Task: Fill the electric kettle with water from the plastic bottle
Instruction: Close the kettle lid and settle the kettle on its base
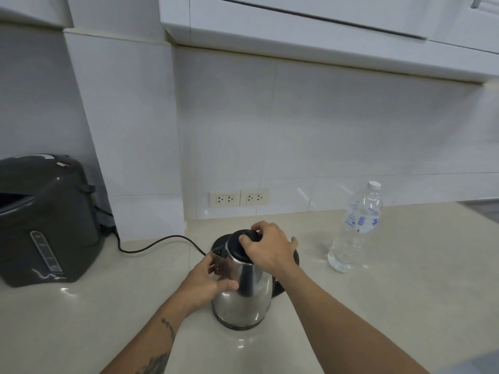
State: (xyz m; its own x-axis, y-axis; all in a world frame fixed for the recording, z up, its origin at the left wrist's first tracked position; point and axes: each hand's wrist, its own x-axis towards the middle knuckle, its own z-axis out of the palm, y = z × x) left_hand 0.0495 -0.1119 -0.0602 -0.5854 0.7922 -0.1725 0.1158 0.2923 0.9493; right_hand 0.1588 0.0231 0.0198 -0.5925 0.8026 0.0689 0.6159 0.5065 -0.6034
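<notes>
A stainless steel electric kettle (247,298) with a black lid (241,245) stands on the beige counter in front of me. My left hand (206,282) holds the kettle's body below the spout. My right hand (270,248) grips the black lid from above, fingers wrapped around its rim. The lid looks closed. A clear plastic bottle (356,228) with a white cap stands upright to the right of the kettle, capped and apart from both hands.
The kettle's black base (220,242) lies just behind it, its cord (159,244) running left toward a dark grey hot-water dispenser (46,220). Two wall sockets (239,197) sit in the tiled backsplash. White cabinets hang overhead.
</notes>
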